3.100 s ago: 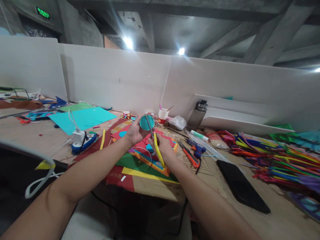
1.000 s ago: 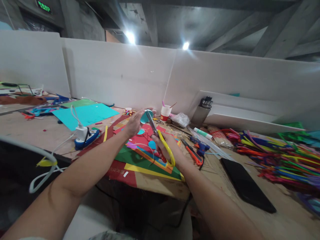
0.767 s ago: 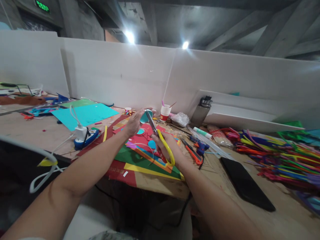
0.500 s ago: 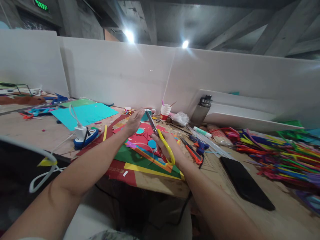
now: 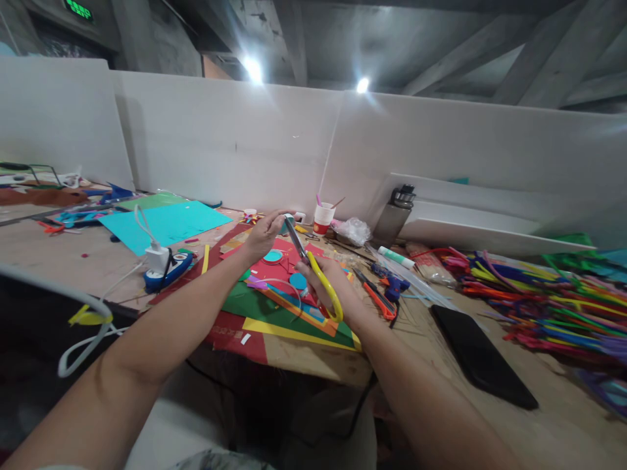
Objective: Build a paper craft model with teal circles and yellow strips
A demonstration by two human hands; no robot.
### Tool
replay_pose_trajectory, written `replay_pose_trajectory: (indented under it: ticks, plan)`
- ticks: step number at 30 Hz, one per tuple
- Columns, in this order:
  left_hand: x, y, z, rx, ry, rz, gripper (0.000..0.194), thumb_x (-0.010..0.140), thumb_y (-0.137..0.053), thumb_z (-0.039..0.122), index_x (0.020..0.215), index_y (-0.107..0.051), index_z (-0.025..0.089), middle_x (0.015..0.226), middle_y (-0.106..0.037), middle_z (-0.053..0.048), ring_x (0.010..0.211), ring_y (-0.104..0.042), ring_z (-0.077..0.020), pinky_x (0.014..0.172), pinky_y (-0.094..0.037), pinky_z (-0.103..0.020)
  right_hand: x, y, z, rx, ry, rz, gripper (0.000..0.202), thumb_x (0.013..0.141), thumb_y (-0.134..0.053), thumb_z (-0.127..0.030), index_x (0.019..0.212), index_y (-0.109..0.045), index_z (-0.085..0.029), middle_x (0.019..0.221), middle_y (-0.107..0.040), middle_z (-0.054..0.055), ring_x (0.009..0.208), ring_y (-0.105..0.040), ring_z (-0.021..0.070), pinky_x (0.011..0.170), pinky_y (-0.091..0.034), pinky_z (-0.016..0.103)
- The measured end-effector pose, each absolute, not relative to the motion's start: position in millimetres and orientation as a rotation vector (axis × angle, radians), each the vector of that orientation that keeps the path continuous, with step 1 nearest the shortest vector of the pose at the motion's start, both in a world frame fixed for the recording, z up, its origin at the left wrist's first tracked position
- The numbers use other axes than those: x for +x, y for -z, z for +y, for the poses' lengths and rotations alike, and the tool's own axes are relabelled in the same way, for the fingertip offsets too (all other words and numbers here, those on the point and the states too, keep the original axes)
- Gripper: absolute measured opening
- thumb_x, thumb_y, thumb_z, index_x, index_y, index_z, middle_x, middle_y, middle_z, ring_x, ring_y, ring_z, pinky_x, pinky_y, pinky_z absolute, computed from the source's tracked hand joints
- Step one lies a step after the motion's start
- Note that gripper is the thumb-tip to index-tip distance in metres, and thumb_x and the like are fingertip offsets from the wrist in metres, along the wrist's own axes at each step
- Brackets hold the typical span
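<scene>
My right hand [image 5: 337, 279] is closed around the handles of scissors [image 5: 327, 287] with bright yellow grips. Their metal blades point up and away, toward my left fingertips. Pinched in my left hand [image 5: 264, 235] is a small teal piece [image 5: 286, 225], apparently curved paper with a pale edge. The blade tips overlap it in view; whether they are cutting it I cannot tell. Below the hands lie red paper [image 5: 274, 273], a teal disc [image 5: 273, 256] and a blue disc [image 5: 297, 281]. Under these are a green sheet [image 5: 249, 307] and yellow strips [image 5: 294, 336].
A blue power strip [image 5: 169, 274] with a white plug and a large cyan sheet [image 5: 166, 225] are at left. Paper cups [image 5: 323, 219] and a bottle [image 5: 393, 215] stand behind. On the right are a glue gun [image 5: 394, 287], a black phone [image 5: 482, 356] and colourful pipe cleaners [image 5: 553, 300].
The teal piece has turned and looks narrower now. My left fingers have gone from straighter to more bent around it. The scissors stay almost in place.
</scene>
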State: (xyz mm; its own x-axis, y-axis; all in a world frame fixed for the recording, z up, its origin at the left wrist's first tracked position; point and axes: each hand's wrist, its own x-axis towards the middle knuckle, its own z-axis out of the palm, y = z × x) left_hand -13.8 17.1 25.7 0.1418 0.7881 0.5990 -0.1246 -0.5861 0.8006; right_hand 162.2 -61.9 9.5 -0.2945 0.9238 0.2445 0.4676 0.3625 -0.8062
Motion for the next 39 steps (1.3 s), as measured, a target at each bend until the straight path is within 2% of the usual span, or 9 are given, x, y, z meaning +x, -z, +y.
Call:
replay_pose_trajectory:
  ticks: [9, 22, 35, 39]
  plan:
    - [-12.8, -27.1, 16.1, 1.706, -1.550, 0.659, 0.045, 0.080, -0.062, 0.054, 0.100, -0.070, 0.015, 0.105, -0.072, -0.013, 0.090, -0.065, -0.0228, 0.076, -0.049, -0.031, 161.3, -8.4, -61.3, -1.217, -0.818, -1.877, 0.033, 0.080, -0.057, -0.051, 0.068, -0.051, -0.020, 0.052, -0.050, -0.003, 0.046, -0.046, 0.0112, 0.043, -0.034, 0.021]
    - [-13.5, -25.6, 16.9, 1.698, -1.537, 0.651, 0.041, 0.081, -0.061, 0.052, 0.101, -0.070, 0.018, 0.106, -0.073, -0.011, 0.097, -0.065, -0.0242, 0.082, -0.049, -0.032, 160.8, -4.1, -59.5, -1.214, -0.808, -1.880, 0.035, 0.082, -0.055, -0.053, 0.067, -0.050, -0.021, 0.050, -0.050, -0.002, 0.043, -0.044, 0.0106, 0.040, -0.032, 0.021]
    - [-15.4, -23.5, 19.7, 1.690, -1.535, 0.642, 0.038, 0.083, -0.060, 0.048, 0.103, -0.070, 0.018, 0.110, -0.071, -0.011, 0.103, -0.063, -0.0248, 0.082, -0.049, -0.031, 162.4, -8.8, -61.6, -1.233, -0.738, -1.915, 0.031, 0.082, -0.054, -0.047, 0.066, -0.048, -0.021, 0.052, -0.048, -0.004, 0.047, -0.044, 0.0106, 0.043, -0.032, 0.020]
    - [-15.4, -24.5, 18.3, 1.644, -1.539, 0.633, 0.036, 0.082, -0.063, 0.047, 0.101, -0.071, 0.018, 0.107, -0.072, -0.011, 0.103, -0.064, -0.0256, 0.086, -0.048, -0.034, 162.3, -2.6, -57.7, -1.242, -0.798, -1.892, 0.029, 0.083, -0.054, -0.049, 0.074, -0.051, -0.021, 0.057, -0.050, -0.004, 0.044, -0.049, 0.0112, 0.041, -0.035, 0.020]
